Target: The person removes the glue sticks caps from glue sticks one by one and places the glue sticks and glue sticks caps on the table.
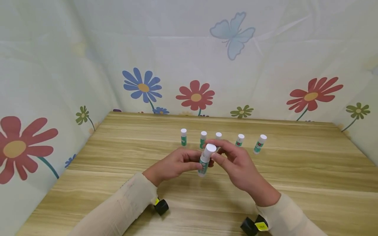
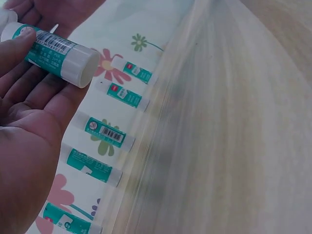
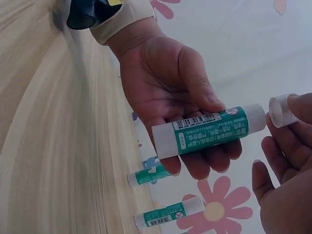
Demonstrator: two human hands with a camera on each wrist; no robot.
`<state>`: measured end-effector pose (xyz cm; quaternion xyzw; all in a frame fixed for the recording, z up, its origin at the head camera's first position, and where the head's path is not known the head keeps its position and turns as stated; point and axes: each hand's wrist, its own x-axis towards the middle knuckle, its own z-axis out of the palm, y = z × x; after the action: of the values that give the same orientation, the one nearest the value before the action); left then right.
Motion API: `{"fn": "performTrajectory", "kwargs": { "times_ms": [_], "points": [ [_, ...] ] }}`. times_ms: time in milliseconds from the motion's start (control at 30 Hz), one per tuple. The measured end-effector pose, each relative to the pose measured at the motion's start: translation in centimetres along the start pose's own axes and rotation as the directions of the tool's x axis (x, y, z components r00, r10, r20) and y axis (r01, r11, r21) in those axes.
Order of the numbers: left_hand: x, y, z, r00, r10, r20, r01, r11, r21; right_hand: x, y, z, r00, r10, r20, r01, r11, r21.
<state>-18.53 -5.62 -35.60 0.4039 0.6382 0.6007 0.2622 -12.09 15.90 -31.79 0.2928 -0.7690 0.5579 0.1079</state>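
In the head view my left hand (image 1: 177,165) holds a glue stick (image 1: 203,166) with a green label, tilted, above the wooden table. Thumb and fingers pinch it around the label. My right hand (image 1: 240,167) pinches the white cap (image 1: 211,149) between thumb and fingertips at the stick's upper end. The right wrist view shows a small gap between this cap (image 3: 282,111) and the white collar of the glue stick (image 3: 209,130). Whatever glue is inside the collar is hidden. Seen from the left wrist, the stick's base (image 2: 82,68) points away from the palm.
Several capped glue sticks stand upright in a row behind the hands, from the leftmost stick (image 1: 183,137) to the rightmost stick (image 1: 260,144). My right hand partly covers the middle ones. The wooden table (image 1: 141,131) ends at a flower-printed curtain (image 1: 165,55).
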Motion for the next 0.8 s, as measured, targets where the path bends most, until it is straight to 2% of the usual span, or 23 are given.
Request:
{"fn": "performTrajectory", "kwargs": {
  "times_ms": [133,267,500,633,800],
  "points": [
    [-0.1,0.0,-0.2,1.0,-0.018,-0.018,0.018,1.0,0.005,0.1,0.1,-0.2,1.0,0.004,-0.023,-0.004,1.0,-0.005],
    [-0.4,0.0,-0.9,0.997,-0.047,-0.066,0.048,0.999,0.016,0.1,0.3,-0.4,0.999,0.027,-0.042,-0.028,0.999,-0.015],
    [-1.5,-0.1,-3.7,0.98,-0.046,-0.194,0.056,0.998,0.042,0.1,1.6,-1.0,0.988,0.143,-0.059,-0.146,0.988,-0.051],
    [-2.1,-0.5,-5.5,0.951,-0.077,-0.301,0.098,0.994,0.056,0.2,2.2,-1.2,0.968,0.249,-0.029,-0.25,0.962,-0.107],
    [-2.4,-1.6,-7.4,0.881,-0.116,-0.46,0.173,0.981,0.084,0.3,3.1,-1.3,0.93,0.364,0.049,-0.353,0.923,-0.155]
  ]
}}
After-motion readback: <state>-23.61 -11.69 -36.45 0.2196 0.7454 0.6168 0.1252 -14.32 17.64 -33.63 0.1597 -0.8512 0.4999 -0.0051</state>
